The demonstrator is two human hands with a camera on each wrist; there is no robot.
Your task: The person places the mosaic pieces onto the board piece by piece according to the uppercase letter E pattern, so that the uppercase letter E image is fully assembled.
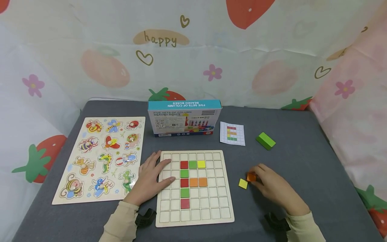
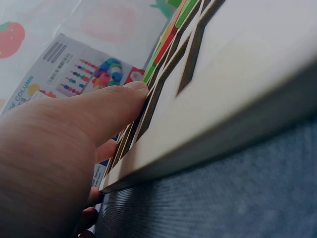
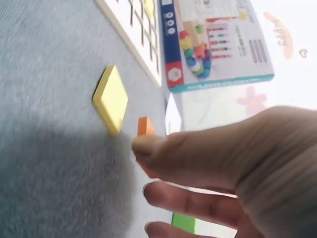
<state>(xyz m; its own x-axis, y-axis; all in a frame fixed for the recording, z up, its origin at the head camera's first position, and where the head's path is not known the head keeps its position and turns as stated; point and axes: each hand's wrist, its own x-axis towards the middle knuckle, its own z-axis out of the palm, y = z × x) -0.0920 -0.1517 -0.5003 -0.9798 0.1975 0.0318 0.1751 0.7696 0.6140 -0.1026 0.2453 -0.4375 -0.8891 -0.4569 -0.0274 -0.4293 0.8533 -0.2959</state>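
Observation:
My left hand (image 1: 148, 179) rests over the left edge of a pale wooden grid board (image 1: 228, 189), thumb and index finger reaching onto the squares. Red, green, yellow and orange square tiles sit in some of the board's cells, forming a column and two rows. To the board's right, my right hand (image 1: 273, 188) pinches a small orange block (image 3: 143, 127) between thumb and fingers, close over the table. Beside it a yellow square tile (image 1: 243, 183) lies flat on the cloth, also seen in the right wrist view. The fingers partly hide the orange block.
A pattern card (image 1: 238, 135) lies behind the board, and a green block (image 1: 266, 140) is farther right. At the back stands a toy box (image 1: 169, 121). An insect puzzle board (image 1: 94, 131) lies on the left of the dark grey table.

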